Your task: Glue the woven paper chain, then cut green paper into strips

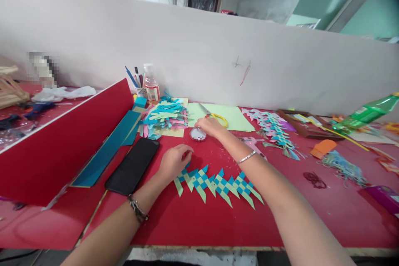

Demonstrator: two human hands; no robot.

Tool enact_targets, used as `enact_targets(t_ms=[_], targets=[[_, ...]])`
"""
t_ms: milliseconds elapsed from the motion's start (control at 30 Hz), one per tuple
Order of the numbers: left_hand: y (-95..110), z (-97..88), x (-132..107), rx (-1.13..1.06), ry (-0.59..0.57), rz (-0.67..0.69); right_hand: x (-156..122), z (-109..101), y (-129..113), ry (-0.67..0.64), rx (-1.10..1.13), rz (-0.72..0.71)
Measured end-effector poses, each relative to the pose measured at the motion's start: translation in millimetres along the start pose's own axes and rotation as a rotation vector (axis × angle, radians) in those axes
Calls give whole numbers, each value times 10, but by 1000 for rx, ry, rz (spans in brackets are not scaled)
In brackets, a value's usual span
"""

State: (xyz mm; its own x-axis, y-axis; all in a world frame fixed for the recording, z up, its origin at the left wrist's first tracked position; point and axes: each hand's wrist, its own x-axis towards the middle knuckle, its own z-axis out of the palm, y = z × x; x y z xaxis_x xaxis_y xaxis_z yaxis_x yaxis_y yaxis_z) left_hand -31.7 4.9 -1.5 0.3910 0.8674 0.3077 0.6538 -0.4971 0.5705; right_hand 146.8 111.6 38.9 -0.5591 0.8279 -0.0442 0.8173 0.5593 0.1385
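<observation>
My left hand (177, 160) is curled, thumb and fingertips drawn together, over the left end of a woven paper chain (222, 186). Whether anything small is between those fingers is hidden. The chain is blue and pale green, with pointed tips, and lies flat across the red table. My right hand (209, 126) reaches past it to a small round silvery dish (198, 134), fingers bent down at its rim; its fingertips are hard to see. Right behind that hand lie scissors (220, 118) with yellow handles, on pale green paper (240, 121).
A black phone (132, 166) and blue card strips (107, 153) lie left, beside an upright red board (77, 141). Behind are a paper-strip pile (165, 114) and a plastic bottle (151, 85). Rightward are a pink glue gun (252, 143), finished chains (274, 131) and a green bottle (364, 114).
</observation>
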Motion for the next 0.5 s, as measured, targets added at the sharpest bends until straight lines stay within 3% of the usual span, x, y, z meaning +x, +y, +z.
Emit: enact_targets(t_ms=[267, 500], targets=[[12, 8, -13, 4, -31, -7, 47, 165, 65, -62, -24, -19], [22, 6, -10, 11, -39, -1, 72, 143, 26, -62, -8, 25]])
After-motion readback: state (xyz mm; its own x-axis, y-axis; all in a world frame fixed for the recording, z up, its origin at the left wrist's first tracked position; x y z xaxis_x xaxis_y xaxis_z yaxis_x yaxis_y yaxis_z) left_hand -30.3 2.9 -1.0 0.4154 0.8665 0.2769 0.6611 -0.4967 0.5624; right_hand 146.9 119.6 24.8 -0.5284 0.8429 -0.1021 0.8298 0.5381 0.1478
